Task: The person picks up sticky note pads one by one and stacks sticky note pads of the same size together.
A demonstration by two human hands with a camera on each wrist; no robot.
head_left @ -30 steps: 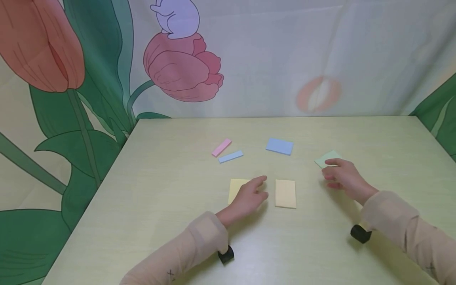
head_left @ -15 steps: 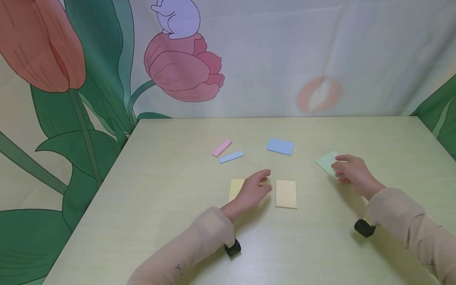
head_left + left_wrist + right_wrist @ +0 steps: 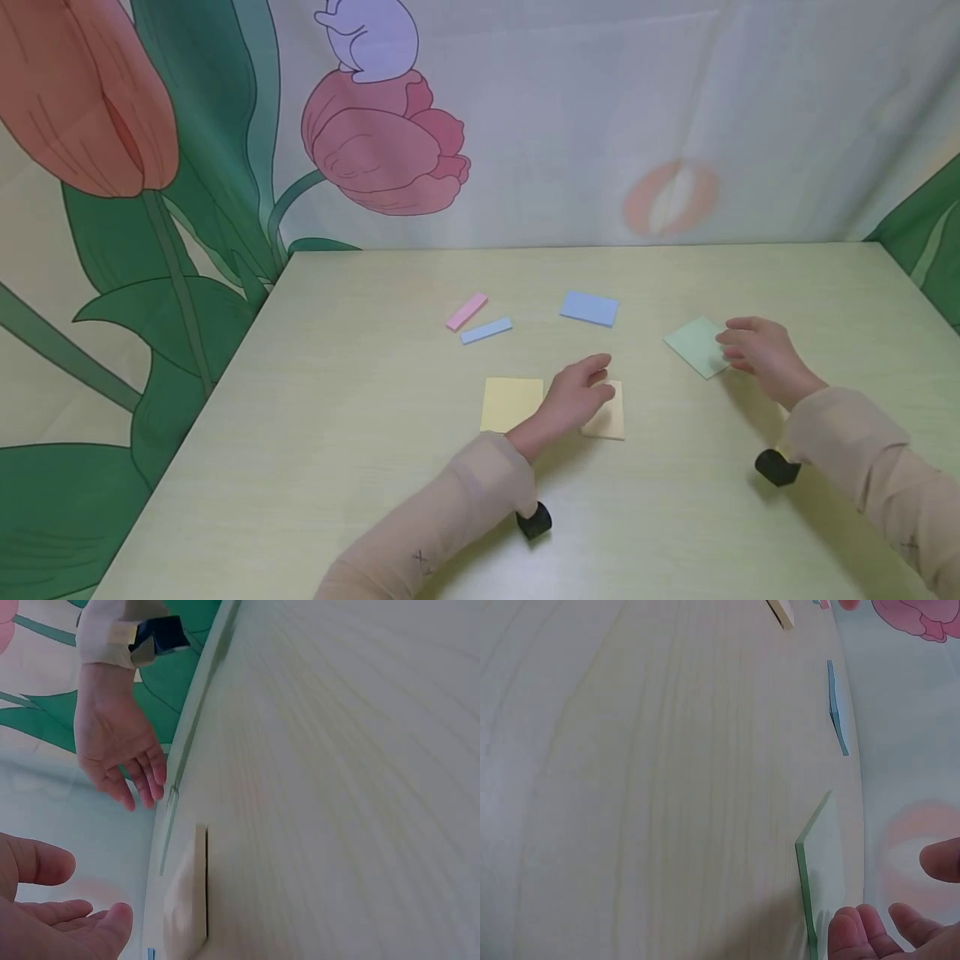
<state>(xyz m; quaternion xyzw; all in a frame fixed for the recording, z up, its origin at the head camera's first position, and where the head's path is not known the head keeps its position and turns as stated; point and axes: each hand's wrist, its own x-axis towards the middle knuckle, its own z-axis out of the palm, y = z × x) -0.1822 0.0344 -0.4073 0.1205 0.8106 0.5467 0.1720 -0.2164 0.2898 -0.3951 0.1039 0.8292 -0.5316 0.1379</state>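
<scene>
My left hand (image 3: 572, 398) hovers over the peach sticky-note pad (image 3: 611, 421) in the head view, fingers extended and thumb apart, holding nothing. That pad is partly hidden beneath the fingers; its thick edge shows in the left wrist view (image 3: 200, 900). Just left of it lies a square yellow sticky-note pad (image 3: 508, 403), one corner covered by the hand. To the right, my right hand (image 3: 771, 357) is beside a pale green sticky-note pad (image 3: 692, 343), its loosely bent fingertips overlapping the pad's right corner. In the right wrist view, nothing sits between thumb and fingers (image 3: 859, 934).
Farther back on the pale wooden table (image 3: 360, 350) lie a blue sticky-note pad (image 3: 589, 308), a narrow pink strip pad (image 3: 467, 312) and a narrow light-blue one (image 3: 486, 331). A printed flower curtain (image 3: 540, 125) hangs behind the table's far edge.
My left hand has moved right, from over the yellow pad to over the peach one. My right hand has drawn back to the right, uncovering more of the green pad. The pads have stayed put.
</scene>
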